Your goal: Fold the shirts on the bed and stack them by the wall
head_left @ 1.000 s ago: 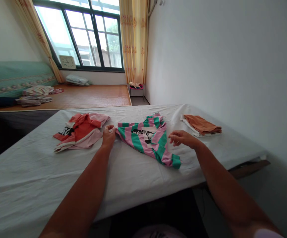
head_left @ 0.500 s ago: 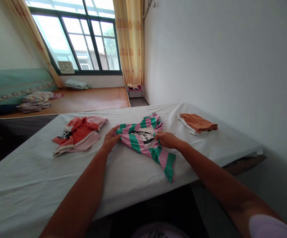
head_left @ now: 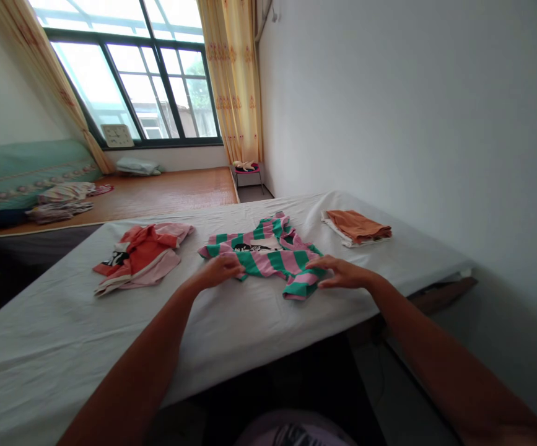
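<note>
A pink-and-green striped shirt (head_left: 268, 255) with a black-and-white print lies partly folded on the white sheet (head_left: 231, 322) in front of me. My left hand (head_left: 219, 271) rests at the shirt's near left edge, its fingers curled onto the fabric. At the near right corner, where the cloth is doubled over, my right hand (head_left: 340, 274) lies with its fingers stretched out against the shirt.
A crumpled red and pink garment (head_left: 140, 255) lies to the left on the sheet. A folded orange cloth (head_left: 357, 225) sits at the far right near the wall. Beyond are a wooden platform (head_left: 157, 192) with clothes, a window and yellow curtains.
The shirt's long lower part, which hung toward me, has been folded up, so the shirt is now more compact. Both hands moved nearer to me along its front edge.
</note>
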A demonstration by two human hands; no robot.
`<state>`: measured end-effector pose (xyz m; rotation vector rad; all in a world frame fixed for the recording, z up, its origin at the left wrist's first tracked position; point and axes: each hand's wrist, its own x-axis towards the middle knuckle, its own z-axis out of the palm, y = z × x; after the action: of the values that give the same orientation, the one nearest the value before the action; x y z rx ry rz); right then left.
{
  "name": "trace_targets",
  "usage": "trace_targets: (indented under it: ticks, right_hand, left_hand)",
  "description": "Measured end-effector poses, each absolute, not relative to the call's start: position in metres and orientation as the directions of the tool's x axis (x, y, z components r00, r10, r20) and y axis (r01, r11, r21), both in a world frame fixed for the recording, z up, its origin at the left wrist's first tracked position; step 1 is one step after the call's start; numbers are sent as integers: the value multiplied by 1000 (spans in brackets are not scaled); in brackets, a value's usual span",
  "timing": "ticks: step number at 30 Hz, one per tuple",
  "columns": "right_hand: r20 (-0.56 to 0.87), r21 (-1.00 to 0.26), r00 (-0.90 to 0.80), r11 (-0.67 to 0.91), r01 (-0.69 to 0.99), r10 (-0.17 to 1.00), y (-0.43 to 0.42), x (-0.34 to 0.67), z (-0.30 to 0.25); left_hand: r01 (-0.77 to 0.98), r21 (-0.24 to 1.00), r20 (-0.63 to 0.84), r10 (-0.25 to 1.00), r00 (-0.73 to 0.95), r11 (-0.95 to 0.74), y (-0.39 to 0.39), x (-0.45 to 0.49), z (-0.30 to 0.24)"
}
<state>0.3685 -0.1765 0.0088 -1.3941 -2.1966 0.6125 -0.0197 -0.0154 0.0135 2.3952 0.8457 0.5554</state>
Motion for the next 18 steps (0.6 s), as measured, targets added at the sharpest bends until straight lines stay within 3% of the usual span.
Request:
trace_targets:
  ticks: [2,5,7,10,14,18]
  right_hand:
    - [161,-533,-408,427,730,899,-176,363,7]
    - [223,-462,-321,390,797,920,-166,359,-3]
    - [261,-474,-257,355,805,931,-160,357,-5]
    - [298,-626,-180,334,705,937,-164,354,11]
    - [279,-835,-175,328,441,944,-187,356,59]
    - [306,-927,-102,321,192,946,-196,361,89]
  left_hand:
    - [438,520,168,590,789,-734,-27,-13,9]
    - [560,396,263,674,690,-728,-36,-8,3]
    - [630,403,276,744,609,-665,-39,-12,6]
    - [584,593,213,807,550,-554,-41,-31,28]
    - [256,918,89,785,613,-304,-52,-83,68]
    - [-95,983,181,753,632,-156,-59,-131,82]
